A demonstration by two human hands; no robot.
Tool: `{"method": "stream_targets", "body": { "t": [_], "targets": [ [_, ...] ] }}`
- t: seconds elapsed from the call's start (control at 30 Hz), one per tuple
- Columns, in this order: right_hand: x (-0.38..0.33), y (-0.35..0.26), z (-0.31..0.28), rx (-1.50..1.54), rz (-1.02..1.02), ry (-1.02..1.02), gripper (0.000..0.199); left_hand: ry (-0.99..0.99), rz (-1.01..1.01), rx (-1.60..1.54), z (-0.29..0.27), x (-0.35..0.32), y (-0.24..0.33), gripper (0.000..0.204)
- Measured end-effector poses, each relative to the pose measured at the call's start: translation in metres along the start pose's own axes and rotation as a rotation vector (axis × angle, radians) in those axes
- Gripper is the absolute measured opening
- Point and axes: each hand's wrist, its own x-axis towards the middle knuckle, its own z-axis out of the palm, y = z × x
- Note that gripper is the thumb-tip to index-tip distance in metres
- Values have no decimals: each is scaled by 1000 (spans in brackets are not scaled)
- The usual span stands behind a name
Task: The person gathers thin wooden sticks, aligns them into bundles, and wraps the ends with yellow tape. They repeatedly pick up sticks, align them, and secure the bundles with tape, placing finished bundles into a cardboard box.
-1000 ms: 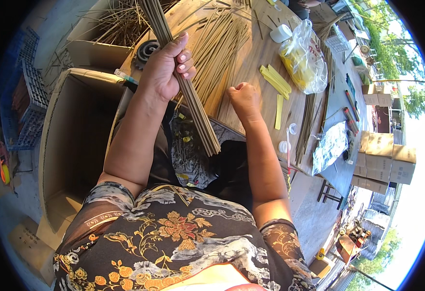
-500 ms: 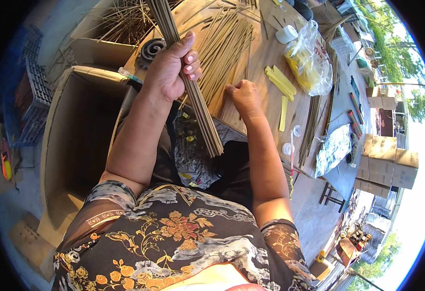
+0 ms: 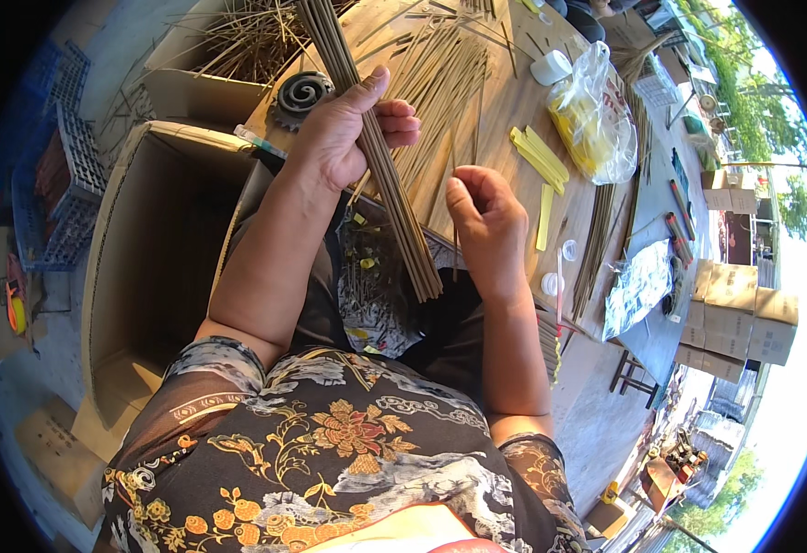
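My left hand (image 3: 344, 134) holds a slanting bundle of thin brown incense sticks (image 3: 401, 226), thumb across the front and fingertips extended past the side. The bundle's lower end hangs beyond the table edge, over my lap; its top runs out of view. To its right, my right hand (image 3: 488, 217) pinches one thin incense stick (image 3: 455, 247) between thumb and curled fingers. Beyond both hands, many loose incense sticks (image 3: 436, 101) lie spread on the wooden table (image 3: 505, 124).
Yellow strips (image 3: 540, 158) and a clear bag with yellow contents (image 3: 592, 120) lie right, near a white cup (image 3: 548, 66). A dark spiral coil (image 3: 304, 90) sits at the table's left edge. An open cardboard box (image 3: 159, 249) stands left; another box (image 3: 205, 97) holds sticks.
My right hand has lifted and turned toward me, and now shows a single stick in its pinch. The fingers of my left hand have loosened and stretched out beside the bundle.
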Motion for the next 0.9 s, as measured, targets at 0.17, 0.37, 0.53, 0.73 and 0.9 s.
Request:
{"method": "stream_targets", "body": {
  "t": [0.17,0.37,0.53,0.73,0.9],
  "targets": [
    [-14,-6,7,-88,-180,-54,19,-18,28,-33,-1,4,-4,25],
    [-15,-16,9,-220,-365,-77,20,-36,-15,-54,-2,5,-4,24],
    [-18,-18,10,-286,-501,-93,22,-99,-17,-53,-5,5,-2,23],
    [-20,-14,11,-405,-574,-124,25,-22,-22,-43,-2,4,-1,23],
    [-22,-15,11,-412,-534,-160,25,-61,5,-101,1,4,-2,25]
  ]
}}
